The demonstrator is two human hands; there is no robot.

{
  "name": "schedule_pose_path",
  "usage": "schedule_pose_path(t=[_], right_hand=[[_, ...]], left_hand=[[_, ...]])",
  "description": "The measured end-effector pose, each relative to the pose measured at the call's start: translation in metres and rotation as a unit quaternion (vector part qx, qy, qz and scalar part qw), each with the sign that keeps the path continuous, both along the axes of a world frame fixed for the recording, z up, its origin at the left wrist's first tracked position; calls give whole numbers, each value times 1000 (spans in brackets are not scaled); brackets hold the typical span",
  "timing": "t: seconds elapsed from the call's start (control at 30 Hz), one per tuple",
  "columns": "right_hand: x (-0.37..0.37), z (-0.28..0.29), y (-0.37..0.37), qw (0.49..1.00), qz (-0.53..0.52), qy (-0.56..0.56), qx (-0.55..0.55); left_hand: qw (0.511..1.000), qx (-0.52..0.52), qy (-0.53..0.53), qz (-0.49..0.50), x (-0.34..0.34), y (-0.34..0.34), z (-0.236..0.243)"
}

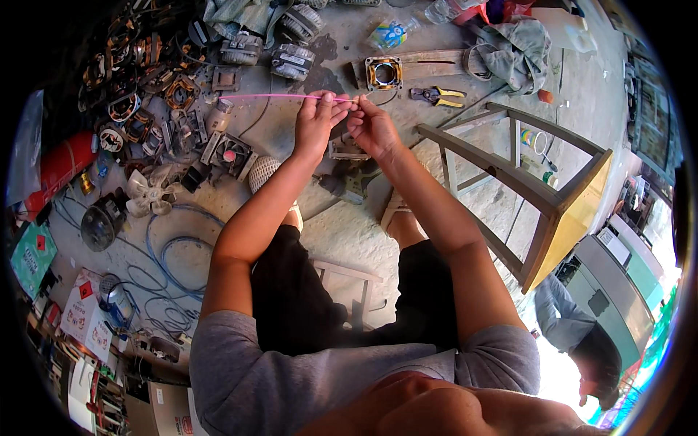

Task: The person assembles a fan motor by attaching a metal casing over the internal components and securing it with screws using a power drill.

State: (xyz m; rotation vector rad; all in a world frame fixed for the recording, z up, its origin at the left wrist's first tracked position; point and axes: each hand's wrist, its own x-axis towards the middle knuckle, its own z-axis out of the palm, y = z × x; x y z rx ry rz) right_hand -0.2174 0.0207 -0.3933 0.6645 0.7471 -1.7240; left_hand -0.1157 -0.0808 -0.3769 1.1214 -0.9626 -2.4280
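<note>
A long, thin pink tube (265,95) stretches out to the left from my hands, which are raised close together in front of me. My left hand (317,122) pinches it between thumb and fingers. At its right end, the fingertips of my right hand (373,129) are closed on the tube, and a short, thin wire-like tip sticks out above them. Just beyond, a square motor stator with copper windings (371,75) rests by a wooden board (435,63). Yellow-handled pliers (447,93) lie to the right of my right hand.
Stators and motor parts (136,109) crowd the far left, near a fan blade (151,192) and coiled blue hose (171,251). A drill-like tool (355,183) lies between my feet. An overturned wooden stool (534,182) stands at right; another person (574,330) is at lower right.
</note>
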Motion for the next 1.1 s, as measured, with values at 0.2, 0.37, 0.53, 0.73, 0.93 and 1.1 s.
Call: schedule_pose_path(t=[0.2,0.37,0.53,0.73,0.93,1.1], right_hand=[[-6,1,0,1000,30,4,-8],[-9,-1,2,999,48,9,-18],[-11,0,5,996,83,12,-12],[-14,0,12,981,162,95,46],[-21,-4,24,973,195,124,26],[-30,-5,32,968,235,91,-23]], left_hand=[[1000,-10,6,-16,1,-1,-4],[1000,1,-1,-24,2,-2,-6],[999,-3,-5,-49,4,-5,-6],[998,-2,-13,-62,3,-6,-13],[994,10,-12,-108,0,-10,-15],[990,34,-9,-136,-3,-11,-18]])
